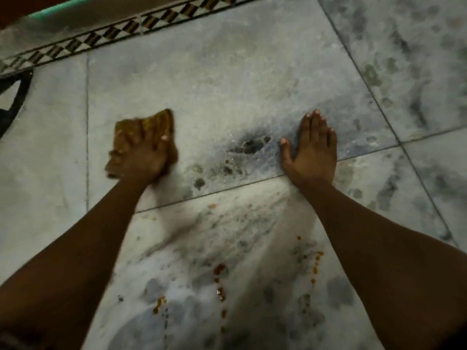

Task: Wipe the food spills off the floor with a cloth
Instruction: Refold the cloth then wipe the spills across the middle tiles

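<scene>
Indoor tiled floor point(252, 92), seemingly a home
Grey-white marble tiles point(48, 152); a checkered inlay border point(101, 39) along the far edge; orange food drips point(219, 270) on them.

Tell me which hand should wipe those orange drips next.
Left: the left hand grips the cloth; the right hand lies flat on the tile, empty. The orange drips lie between both arms.
</scene>
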### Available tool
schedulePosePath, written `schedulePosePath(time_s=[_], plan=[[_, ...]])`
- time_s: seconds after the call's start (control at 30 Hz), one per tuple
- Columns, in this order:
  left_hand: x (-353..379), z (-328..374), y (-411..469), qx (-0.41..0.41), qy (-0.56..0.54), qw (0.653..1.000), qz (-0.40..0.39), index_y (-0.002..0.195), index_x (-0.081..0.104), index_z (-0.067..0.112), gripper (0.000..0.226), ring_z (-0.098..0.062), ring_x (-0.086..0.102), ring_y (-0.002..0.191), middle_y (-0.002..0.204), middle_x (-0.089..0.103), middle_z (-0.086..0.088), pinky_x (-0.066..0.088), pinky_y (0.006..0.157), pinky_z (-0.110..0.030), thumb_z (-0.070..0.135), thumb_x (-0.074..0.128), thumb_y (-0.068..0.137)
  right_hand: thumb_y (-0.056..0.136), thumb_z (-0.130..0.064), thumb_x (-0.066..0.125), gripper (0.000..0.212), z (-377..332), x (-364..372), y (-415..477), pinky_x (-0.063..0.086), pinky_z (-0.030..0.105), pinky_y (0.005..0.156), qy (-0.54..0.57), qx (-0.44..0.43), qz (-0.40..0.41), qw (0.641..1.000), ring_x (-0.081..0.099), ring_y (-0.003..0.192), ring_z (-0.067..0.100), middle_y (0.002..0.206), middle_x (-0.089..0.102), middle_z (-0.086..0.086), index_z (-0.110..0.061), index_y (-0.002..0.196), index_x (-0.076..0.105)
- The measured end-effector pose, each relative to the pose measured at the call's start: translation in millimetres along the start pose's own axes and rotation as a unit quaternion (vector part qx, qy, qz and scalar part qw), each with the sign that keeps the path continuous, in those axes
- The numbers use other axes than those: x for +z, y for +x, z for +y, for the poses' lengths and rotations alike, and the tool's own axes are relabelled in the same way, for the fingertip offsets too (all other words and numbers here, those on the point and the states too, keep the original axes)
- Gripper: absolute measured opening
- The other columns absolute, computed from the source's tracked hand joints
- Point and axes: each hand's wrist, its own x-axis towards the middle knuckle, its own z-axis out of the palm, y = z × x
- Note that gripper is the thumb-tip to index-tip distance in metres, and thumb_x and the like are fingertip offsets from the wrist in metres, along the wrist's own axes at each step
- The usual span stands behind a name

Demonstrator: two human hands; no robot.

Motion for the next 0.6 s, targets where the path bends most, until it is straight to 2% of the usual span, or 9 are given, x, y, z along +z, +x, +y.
schedulePosePath(time_s=[0.07, 0.17, 0.23, 0.27, 0.3, 0.37, 0.43, 0.5, 0.6], plan=[[13, 41, -14, 0.066, 0.034, 0.997, -0.004, 0.150, 0.011, 0.032, 0.063, -0.040, -0.004, 0.143, 0.159, -0.001, -0.004, -0.004, 0.109, -0.065, 0.058, 0.018, 0.093, 0.089, -0.052, 0.017, 0.077, 0, -1, 0, 0.000, 0.039, 0.117, -0.002, -0.002, -0.004, 1.000, 0.007, 0.146, 0.027, 0.158, 0.007, 0.015, -0.005, 0.149, 0.008], [35, 68, -81, 0.259, 0.093, 0.961, 0.008, 0.148, 0.013, 0.036, 0.068, -0.034, -0.001, 0.145, 0.159, 0.005, 0.002, -0.003, 0.109, -0.061, 0.059, 0.008, 0.085, 0.090, -0.048, 0.019, 0.074, -2, -2, 0, -0.001, 0.042, 0.117, -0.008, 0.017, 0.015, 1.000, 0.006, 0.146, 0.027, 0.157, 0.008, 0.016, -0.003, 0.149, 0.010], [34, 45, -110, 0.365, 0.094, 0.926, 0.008, 0.145, 0.015, 0.042, 0.062, -0.031, 0.008, 0.145, 0.157, 0.011, 0.005, 0.006, 0.110, -0.056, 0.061, 0.018, 0.087, 0.091, -0.046, 0.021, 0.073, -3, -3, -1, -0.001, 0.042, 0.117, -0.007, 0.035, 0.033, 0.999, 0.007, 0.145, 0.028, 0.157, 0.009, 0.018, -0.002, 0.148, 0.011], [31, 26, -113, 0.392, 0.103, 0.914, 0.014, 0.144, 0.019, 0.044, 0.060, -0.030, 0.016, 0.143, 0.156, 0.016, 0.004, 0.014, 0.109, -0.052, 0.062, 0.024, 0.087, 0.091, -0.046, 0.022, 0.073, -4, -3, -2, -0.001, 0.042, 0.117, -0.005, 0.040, 0.036, 0.999, 0.008, 0.145, 0.028, 0.157, 0.009, 0.018, -0.001, 0.148, 0.011], [26, 13, -108, 0.397, 0.110, 0.911, 0.017, 0.143, 0.024, 0.043, 0.060, -0.030, 0.024, 0.141, 0.155, 0.021, 0.002, 0.021, 0.106, -0.049, 0.063, 0.028, 0.086, 0.092, -0.045, 0.023, 0.073, -3, -3, -1, -0.002, 0.040, 0.117, -0.003, 0.042, 0.041, 0.998, 0.008, 0.145, 0.028, 0.156, 0.010, 0.018, -0.001, 0.148, 0.011], [15, 1, -82, 0.354, 0.111, 0.928, 0.028, 0.142, 0.031, 0.039, 0.064, -0.032, 0.028, 0.139, 0.154, 0.026, -0.002, 0.026, 0.102, -0.050, 0.065, 0.029, 0.083, 0.092, -0.044, 0.024, 0.073, -4, -2, -2, -0.002, 0.038, 0.116, 0.003, 0.042, 0.052, 0.998, 0.009, 0.145, 0.028, 0.156, 0.011, 0.018, 0.000, 0.148, 0.012], [9, 26, -49, 0.287, 0.095, 0.953, 0.025, 0.144, 0.027, 0.040, 0.067, -0.031, 0.015, 0.143, 0.157, 0.016, 0.000, 0.019, 0.108, -0.055, 0.067, 0.025, 0.082, 0.092, -0.044, 0.023, 0.072, -3, -2, -2, -0.002, 0.037, 0.116, 0.008, 0.043, 0.053, 0.998, 0.009, 0.145, 0.028, 0.156, 0.011, 0.018, 0.000, 0.148, 0.011], [10, 74, -13, 0.255, 0.071, 0.964, 0.018, 0.145, 0.018, 0.043, 0.068, -0.028, -0.001, 0.145, 0.159, 0.004, 0.005, 0.011, 0.111, -0.056, 0.068, 0.023, 0.083, 0.091, -0.045, 0.020, 0.073, -3, -2, -1, -0.003, 0.037, 0.116, 0.012, 0.040, 0.058, 0.997, 0.008, 0.145, 0.029, 0.156, 0.010, 0.018, 0.000, 0.148, 0.011], [21, 154, 9, 0.285, 0.054, 0.957, -0.009, 0.146, 0.013, 0.044, 0.064, -0.029, -0.010, 0.145, 0.159, -0.002, 0.008, 0.005, 0.111, -0.061, 0.068, 0.029, 0.088, 0.090, -0.048, 0.015, 0.075, -3, 1, -2, -0.002, 0.038, 0.116, 0.016, 0.042, 0.064, 0.997, 0.008, 0.145, 0.030, 0.156, 0.010, 0.018, -0.001, 0.148, 0.012]])
